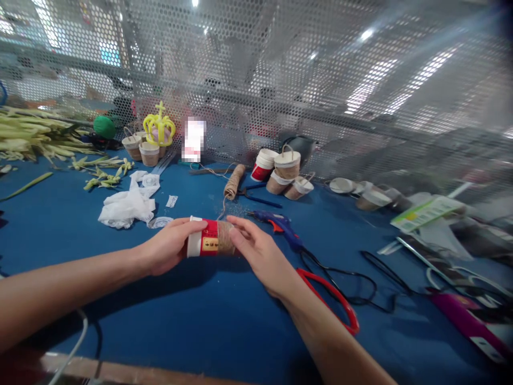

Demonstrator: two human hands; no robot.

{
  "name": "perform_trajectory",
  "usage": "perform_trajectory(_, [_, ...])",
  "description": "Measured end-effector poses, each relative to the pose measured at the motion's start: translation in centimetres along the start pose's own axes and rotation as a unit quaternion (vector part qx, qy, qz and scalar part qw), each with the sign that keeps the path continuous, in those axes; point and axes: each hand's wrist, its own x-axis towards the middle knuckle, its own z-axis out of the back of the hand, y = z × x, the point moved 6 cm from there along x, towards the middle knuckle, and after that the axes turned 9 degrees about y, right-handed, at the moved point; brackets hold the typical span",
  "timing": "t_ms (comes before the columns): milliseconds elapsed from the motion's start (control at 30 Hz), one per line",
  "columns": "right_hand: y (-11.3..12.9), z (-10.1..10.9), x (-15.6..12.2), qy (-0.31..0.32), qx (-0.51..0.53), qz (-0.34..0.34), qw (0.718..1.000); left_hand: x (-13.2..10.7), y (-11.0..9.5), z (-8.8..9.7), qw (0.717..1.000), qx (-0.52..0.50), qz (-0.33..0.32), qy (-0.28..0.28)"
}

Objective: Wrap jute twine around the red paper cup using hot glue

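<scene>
A red paper cup (pixel 207 239) lies on its side above the blue table (pixel 192 321), its bottom part wrapped in jute twine. My left hand (pixel 166 247) is closed round the cup's white rim end. My right hand (pixel 260 254) presses its fingers on the twine-wrapped end. A strand of twine runs from the cup up to the twine spool (pixel 234 182) behind it.
A blue glue gun (pixel 278 224) with a black cord lies right of my hands, red-handled scissors (pixel 332 297) beneath my right wrist. Twine-covered cups (pixel 286 174) stand behind, a yellow crown (pixel 159 127) on cups at back left, crumpled white plastic (pixel 127 206), green leaves (pixel 36 136), a mesh wall (pixel 320 80).
</scene>
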Motion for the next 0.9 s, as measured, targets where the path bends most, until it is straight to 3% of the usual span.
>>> perform_trajectory(200, [-0.7, 0.0, 0.4, 0.001, 0.036, 0.008, 0.999, 0.3, -0.2, 0.0, 0.998, 0.043, -0.015, 0.048])
perform_trajectory(333, [-0.2, 0.2, 0.1, -0.055, -0.063, 0.039, 0.996, 0.2, -0.4, 0.2, 0.995, 0.082, -0.036, 0.044])
perform_trajectory(500, [1.5, -0.1, -1.0, -0.123, -0.191, 0.122, 0.966, -0.2, -1.0, 0.0, 0.980, 0.181, -0.082, 0.026])
perform_trajectory(700, [1.6, -0.6, -1.2, -0.133, -0.213, 0.114, 0.961, -0.5, -1.0, -0.9, 0.955, 0.263, -0.121, 0.070])
perform_trajectory(900, [1.4, -0.5, -1.1, -0.137, -0.210, 0.111, 0.962, -0.6, -0.9, -1.1, 0.949, 0.278, -0.123, 0.084])
